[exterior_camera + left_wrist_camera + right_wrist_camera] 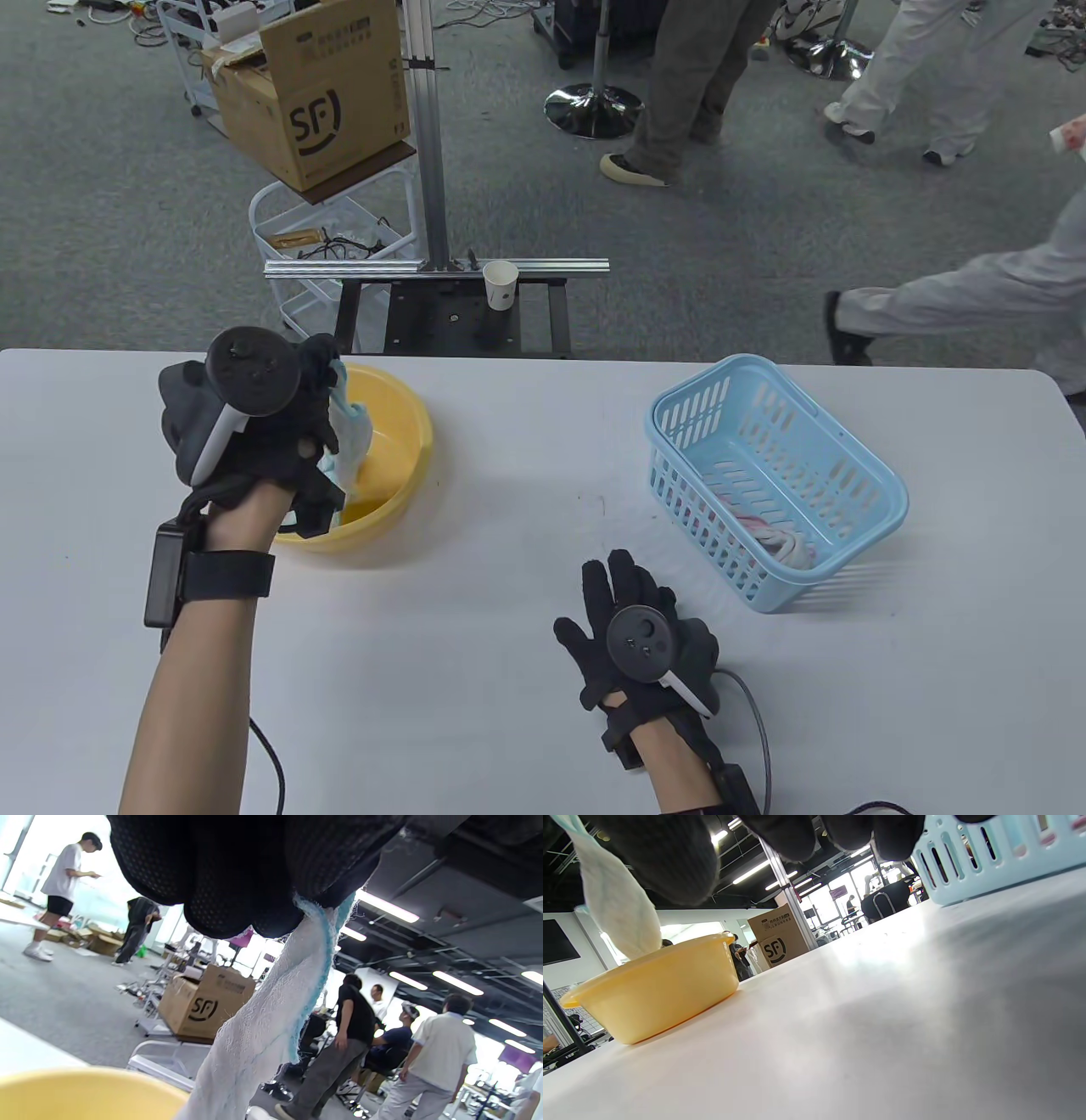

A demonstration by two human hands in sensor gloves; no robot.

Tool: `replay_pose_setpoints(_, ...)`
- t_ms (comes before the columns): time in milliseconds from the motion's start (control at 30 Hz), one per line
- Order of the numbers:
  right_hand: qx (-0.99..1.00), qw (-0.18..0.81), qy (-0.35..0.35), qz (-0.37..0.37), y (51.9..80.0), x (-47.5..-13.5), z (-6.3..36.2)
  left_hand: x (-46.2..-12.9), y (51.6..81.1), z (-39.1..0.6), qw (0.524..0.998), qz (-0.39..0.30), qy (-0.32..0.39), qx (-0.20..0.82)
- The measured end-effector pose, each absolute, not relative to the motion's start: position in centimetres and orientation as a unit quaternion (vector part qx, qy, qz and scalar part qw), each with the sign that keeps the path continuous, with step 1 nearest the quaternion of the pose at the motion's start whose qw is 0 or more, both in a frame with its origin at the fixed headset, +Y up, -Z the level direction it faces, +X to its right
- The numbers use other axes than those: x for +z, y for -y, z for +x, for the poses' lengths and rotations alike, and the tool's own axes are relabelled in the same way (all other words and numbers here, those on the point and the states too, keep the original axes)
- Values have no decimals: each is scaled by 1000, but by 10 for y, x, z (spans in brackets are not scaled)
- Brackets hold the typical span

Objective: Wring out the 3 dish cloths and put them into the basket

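Left hand (254, 416) raised over yellow basin (399, 463) at left of worktop (526, 543), fingers (237, 899) curled tight round white-and-blue dish cloth (271, 1014), which hangs down into basin. Right hand (636, 637) flat on worktop near front, fingers straight, holding nothing. Blue basket (764, 475) at right has a cloth (776, 539) inside.

left hand (237, 870) grips dish cloth (271, 1014) | above yellow basin (85, 1092)
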State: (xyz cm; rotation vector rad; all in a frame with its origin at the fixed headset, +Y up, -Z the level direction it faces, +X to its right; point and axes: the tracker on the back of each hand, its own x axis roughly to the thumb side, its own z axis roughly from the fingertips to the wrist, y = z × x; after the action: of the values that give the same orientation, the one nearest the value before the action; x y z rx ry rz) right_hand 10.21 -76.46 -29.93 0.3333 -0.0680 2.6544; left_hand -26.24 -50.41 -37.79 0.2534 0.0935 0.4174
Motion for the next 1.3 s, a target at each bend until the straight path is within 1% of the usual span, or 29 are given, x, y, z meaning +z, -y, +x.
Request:
replay_pose_setpoints(167, 963, 235, 29, 127, 764, -299, 100, -350, 475, -251, 962, 157, -7, 222)
replay_pose_setpoints(400, 958, 244, 41, 146, 761, -296, 93, -313, 443, -233, 956, 193, 41, 218)
replay_pose_setpoints(633, 949, 256, 78, 169, 755, -292, 88, -287, 435, -214, 952, 207, 86, 210)
replay_pose_setpoints(700, 944, 263, 94, 178, 752, -291, 86, -281, 437, -207, 953, 200, 98, 207)
replay_pose_setpoints(733, 937, 269, 115, 189, 750, -290, 85, -279, 440, -202, 953, 194, 105, 208)
replay_pose_setpoints(833, 928, 281, 139, 200, 746, -287, 85, -273, 452, -190, 953, 185, 122, 206)
replay_pose_setpoints(933, 908, 309, 183, 214, 739, -283, 86, -270, 465, -174, 953, 165, 147, 205)
replay_pose_setpoints(1033, 873, 338, 253, 243, 730, -276, 84, -265, 475, -157, 952, 148, 178, 200)
replay_pose_setpoints(1100, 858, 347, 281, 254, 725, -273, 82, -261, 480, -146, 949, 139, 197, 204)
replay_pose_setpoints(1300, 839, 395, 293, 232, 719, -271, 88, -246, 498, -116, 934, 109, 264, 213)
